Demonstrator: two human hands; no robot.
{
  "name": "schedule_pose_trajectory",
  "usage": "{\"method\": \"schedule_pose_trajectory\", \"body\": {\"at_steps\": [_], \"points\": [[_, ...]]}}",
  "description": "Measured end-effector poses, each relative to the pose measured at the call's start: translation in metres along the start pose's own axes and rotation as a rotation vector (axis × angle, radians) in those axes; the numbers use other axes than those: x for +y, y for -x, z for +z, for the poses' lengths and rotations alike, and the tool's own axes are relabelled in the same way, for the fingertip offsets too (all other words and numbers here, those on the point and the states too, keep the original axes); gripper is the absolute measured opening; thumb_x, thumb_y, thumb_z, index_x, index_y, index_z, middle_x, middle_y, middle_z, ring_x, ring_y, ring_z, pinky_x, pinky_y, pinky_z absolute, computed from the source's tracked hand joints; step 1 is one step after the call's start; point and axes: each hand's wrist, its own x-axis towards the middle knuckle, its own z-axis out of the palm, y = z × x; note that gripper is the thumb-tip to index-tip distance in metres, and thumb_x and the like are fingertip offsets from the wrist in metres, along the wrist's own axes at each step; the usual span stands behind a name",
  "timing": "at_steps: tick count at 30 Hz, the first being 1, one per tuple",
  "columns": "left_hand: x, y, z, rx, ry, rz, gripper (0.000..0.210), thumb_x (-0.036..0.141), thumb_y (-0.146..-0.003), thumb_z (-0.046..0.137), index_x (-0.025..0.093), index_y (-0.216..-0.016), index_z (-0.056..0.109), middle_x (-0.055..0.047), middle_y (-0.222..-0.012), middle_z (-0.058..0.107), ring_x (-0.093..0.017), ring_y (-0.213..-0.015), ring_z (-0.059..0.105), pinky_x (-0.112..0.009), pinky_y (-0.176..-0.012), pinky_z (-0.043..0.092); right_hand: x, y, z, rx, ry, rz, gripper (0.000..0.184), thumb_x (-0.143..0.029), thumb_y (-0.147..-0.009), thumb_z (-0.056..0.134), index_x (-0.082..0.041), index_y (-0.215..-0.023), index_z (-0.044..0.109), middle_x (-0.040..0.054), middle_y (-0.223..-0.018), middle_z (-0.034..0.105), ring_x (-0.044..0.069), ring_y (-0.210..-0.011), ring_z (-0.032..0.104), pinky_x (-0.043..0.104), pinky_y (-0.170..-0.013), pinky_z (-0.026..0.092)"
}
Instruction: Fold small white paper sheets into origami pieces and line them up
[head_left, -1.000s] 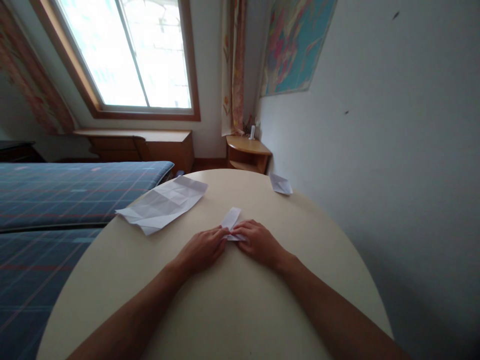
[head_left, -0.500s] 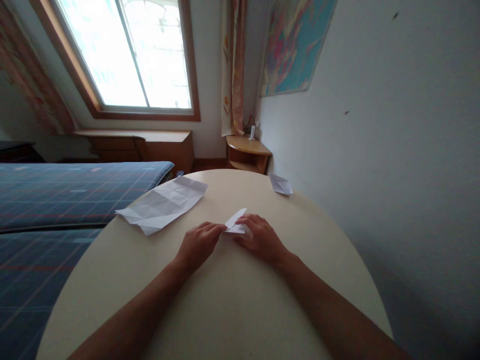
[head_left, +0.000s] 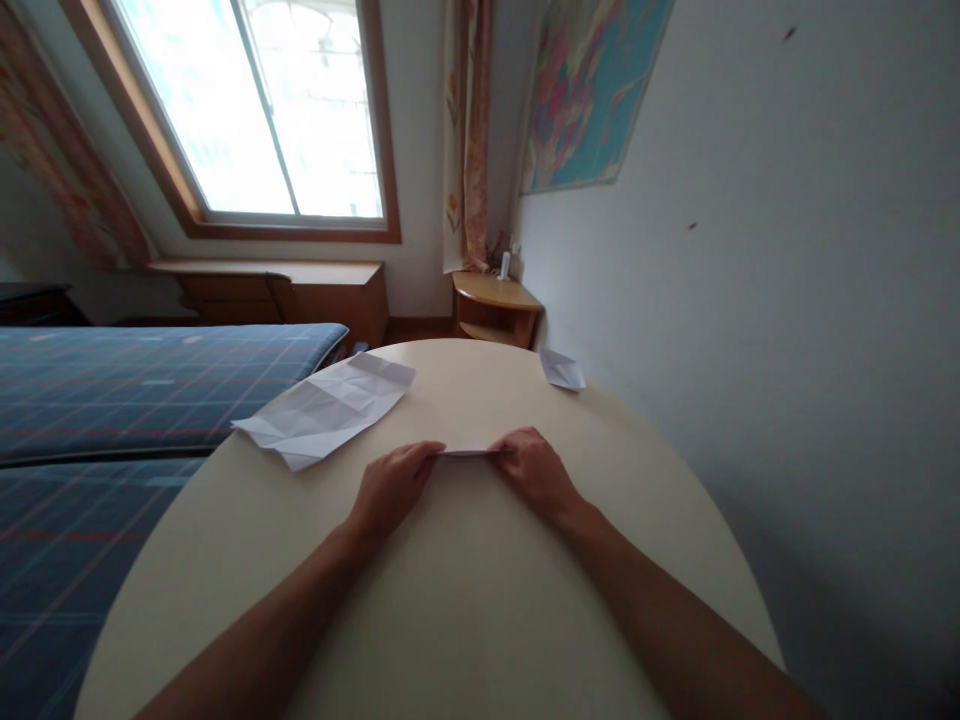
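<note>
Between my two hands is a folded piece of white paper (head_left: 466,453), seen nearly edge-on as a thin strip. My left hand (head_left: 396,485) pinches its left end, thumb and fingers closed together. At the opposite end, my right hand (head_left: 536,473) grips the paper with its fingers curled. Both hands are low over the round cream table (head_left: 472,600). Most of the folded paper's faces are hidden by the viewing angle.
A large creased sheet of paper (head_left: 330,405) lies at the table's left edge. A small folded paper (head_left: 561,369) sits near the far right edge. A plaid mattress (head_left: 150,390) adjoins the table on the left; a white wall (head_left: 787,330) rises on the right.
The folded paper has turned from showing its upper face to nearly edge-on. My right hand has shifted slightly right, to the paper's right end; my left hand stays at the left end.
</note>
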Motion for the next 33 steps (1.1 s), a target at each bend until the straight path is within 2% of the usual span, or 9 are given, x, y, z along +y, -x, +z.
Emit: {"method": "schedule_pose_trajectory", "body": {"at_steps": [3,6,11,15,20,26,33], "points": [[-0.001,-0.003,-0.004,-0.051,-0.024,-0.161,0.023,0.031,-0.096,0.049,0.030,-0.109,0.068,0.000,-0.101,0.077,-0.022,-0.093,0.072,-0.031,-0.077,0.054,0.000,0.000,-0.003,-0.010,-0.025,0.105,0.013,-0.026,-0.088,0.061,-0.021,-0.088,0.073,0.0053,-0.090,0.074,0.021,-0.085,0.066,0.031,-0.077,0.047],[-0.002,-0.005,-0.007,-0.047,-0.017,-0.281,0.020,0.036,-0.093,0.053,0.028,-0.104,0.069,-0.001,-0.097,0.077,-0.024,-0.091,0.072,-0.032,-0.074,0.053,0.000,0.000,-0.005,0.006,-0.087,0.162,0.016,-0.033,-0.087,0.062,-0.021,-0.086,0.073,0.0049,-0.086,0.075,0.020,-0.079,0.067,0.030,-0.070,0.046],[-0.008,-0.005,-0.005,0.014,0.071,-0.344,0.020,0.039,-0.090,0.057,0.026,-0.098,0.070,-0.002,-0.098,0.077,-0.023,-0.090,0.071,-0.030,-0.073,0.050,0.006,-0.002,-0.003,0.049,-0.238,0.234,0.021,-0.039,-0.085,0.064,-0.020,-0.083,0.072,0.0035,-0.078,0.074,0.019,-0.071,0.067,0.028,-0.066,0.045],[-0.012,-0.007,-0.002,0.021,0.174,-0.399,0.022,0.041,-0.090,0.056,0.025,-0.097,0.070,-0.002,-0.096,0.077,-0.021,-0.081,0.071,-0.028,-0.070,0.048,0.017,-0.005,0.005,0.118,-0.382,0.269,0.033,-0.050,-0.083,0.063,-0.018,-0.088,0.070,0.0054,-0.079,0.074,0.021,-0.072,0.067,0.030,-0.067,0.047],[-0.012,-0.008,0.000,0.052,0.294,-0.402,0.026,0.042,-0.088,0.055,0.021,-0.096,0.068,-0.005,-0.085,0.076,-0.021,-0.074,0.071,-0.027,-0.067,0.047,0.027,-0.011,0.012,0.179,-0.584,0.309,0.039,-0.055,-0.081,0.063,-0.018,-0.088,0.067,0.0082,-0.080,0.074,0.022,-0.073,0.069,0.031,-0.065,0.051],[-0.010,-0.008,0.000,0.138,0.394,-0.380,0.029,0.045,-0.087,0.055,0.020,-0.097,0.065,-0.001,-0.068,0.071,-0.022,-0.068,0.071,-0.028,-0.066,0.048,0.028,-0.012,0.015,0.185,-0.605,0.315,0.035,-0.051,-0.082,0.061,-0.017,-0.085,0.066,0.0079,-0.078,0.073,0.021,-0.072,0.068,0.031,-0.062,0.052],[-0.013,-0.008,0.006,0.184,0.497,-0.343,0.026,0.043,-0.086,0.056,0.019,-0.095,0.063,-0.002,-0.074,0.070,-0.019,-0.066,0.070,-0.026,-0.060,0.050,0.026,-0.012,0.014,0.195,-0.668,0.350,0.032,-0.048,-0.080,0.063,-0.017,-0.085,0.063,0.0075,-0.078,0.073,0.021,-0.070,0.070,0.029,-0.059,0.052]]}}
